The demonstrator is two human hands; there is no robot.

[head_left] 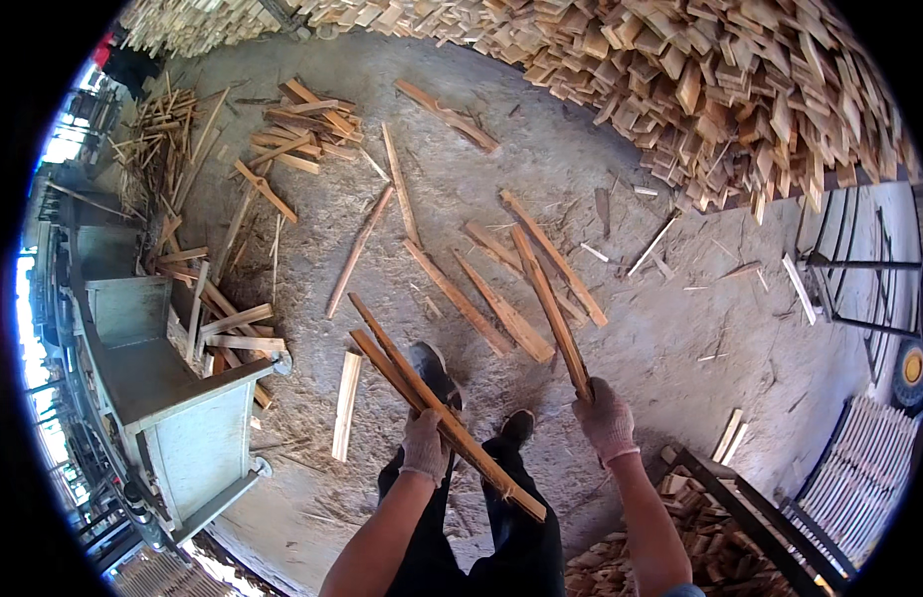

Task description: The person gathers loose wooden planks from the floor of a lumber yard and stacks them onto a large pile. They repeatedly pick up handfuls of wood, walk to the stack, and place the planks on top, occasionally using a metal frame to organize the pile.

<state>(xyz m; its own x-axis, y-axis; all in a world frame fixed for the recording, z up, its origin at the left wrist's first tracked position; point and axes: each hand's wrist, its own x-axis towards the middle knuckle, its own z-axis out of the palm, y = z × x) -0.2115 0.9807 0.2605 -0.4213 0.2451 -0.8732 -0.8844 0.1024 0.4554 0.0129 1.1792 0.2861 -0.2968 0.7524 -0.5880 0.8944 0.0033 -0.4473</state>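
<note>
My left hand (425, 444), in a pale knitted glove, is closed around two long rough wooden slats (471, 449) that slant across in front of my legs. In a matching glove, my right hand (608, 422) grips the near end of one long wooden slat (551, 306), which points away from me. Beyond my shoes, several loose slats (503, 306) lie on the dusty floor, some partly behind the one in my right hand. A short pale board (347, 406) lies to the left of my left hand.
A huge stack of cut wood (670, 70) fills the far right. At the left stands a grey metal cart (203, 453), with scattered wood piles (307, 124) beyond it. Near right are a rack of wood pieces (670, 542) and a wheel (912, 370).
</note>
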